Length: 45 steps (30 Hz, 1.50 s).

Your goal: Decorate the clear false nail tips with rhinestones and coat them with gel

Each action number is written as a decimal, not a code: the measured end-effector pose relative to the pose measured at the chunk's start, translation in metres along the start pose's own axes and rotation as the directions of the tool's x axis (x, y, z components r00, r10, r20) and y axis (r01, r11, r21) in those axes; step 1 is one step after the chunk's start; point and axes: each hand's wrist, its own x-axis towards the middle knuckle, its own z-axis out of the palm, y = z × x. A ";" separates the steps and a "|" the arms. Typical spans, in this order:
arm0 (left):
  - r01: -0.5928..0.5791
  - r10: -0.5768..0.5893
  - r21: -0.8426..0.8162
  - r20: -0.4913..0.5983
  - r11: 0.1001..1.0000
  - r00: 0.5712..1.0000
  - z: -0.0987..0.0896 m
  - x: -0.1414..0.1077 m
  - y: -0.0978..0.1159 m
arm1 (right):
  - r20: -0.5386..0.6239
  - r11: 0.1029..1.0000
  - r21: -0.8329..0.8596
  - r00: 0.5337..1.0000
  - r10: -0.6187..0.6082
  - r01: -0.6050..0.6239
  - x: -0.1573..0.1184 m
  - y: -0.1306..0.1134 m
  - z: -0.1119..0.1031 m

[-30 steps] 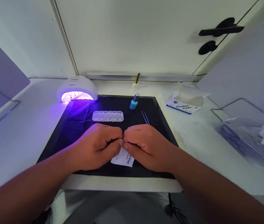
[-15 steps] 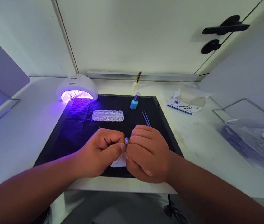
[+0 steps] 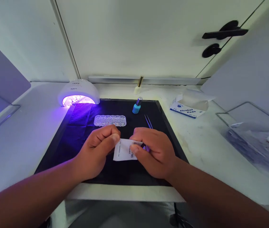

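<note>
Between my hands, above the black mat (image 3: 93, 172), is a small white alcohol pad packet (image 3: 124, 150) with dark print. My left hand (image 3: 98, 150) pinches its upper left corner between thumb and curled fingers. My right hand (image 3: 156, 152) grips the packet's right side, thumb on top and fingers folded behind. A bit of something bluish-white shows by the right fingers, too small to make out. Just beyond the right hand lie metal tweezers (image 3: 148, 121). A clear compartment case (image 3: 110, 120) of small shiny pieces rests beyond the left hand.
A lit white nail lamp (image 3: 79, 91) stands at the back left. A turquoise polish bottle (image 3: 136, 107) is on the mat, with a pale bottle (image 3: 138, 87) behind it. To the right are an opened alcohol pads box (image 3: 188, 107) and a plastic bag (image 3: 255, 145) by a wire frame.
My hands were pressed together as fists, mostly hiding the packet. Now they are slightly apart, and the packet's printed face shows flat between them.
</note>
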 end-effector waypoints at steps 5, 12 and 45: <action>-0.169 0.174 0.136 -0.026 0.976 0.984 -0.007 0.003 -0.003 | 0.005 0.945 0.184 0.962 0.275 -0.271 -0.004 0.008 0.001; -0.233 0.218 0.296 0.083 0.926 0.972 -0.011 0.005 0.005 | 0.210 0.841 0.304 0.892 0.399 -0.448 0.000 0.006 -0.003; -0.076 0.046 0.443 0.078 0.893 0.996 0.012 -0.003 0.013 | 0.137 0.755 -0.453 0.874 -0.467 0.475 -0.005 0.004 0.004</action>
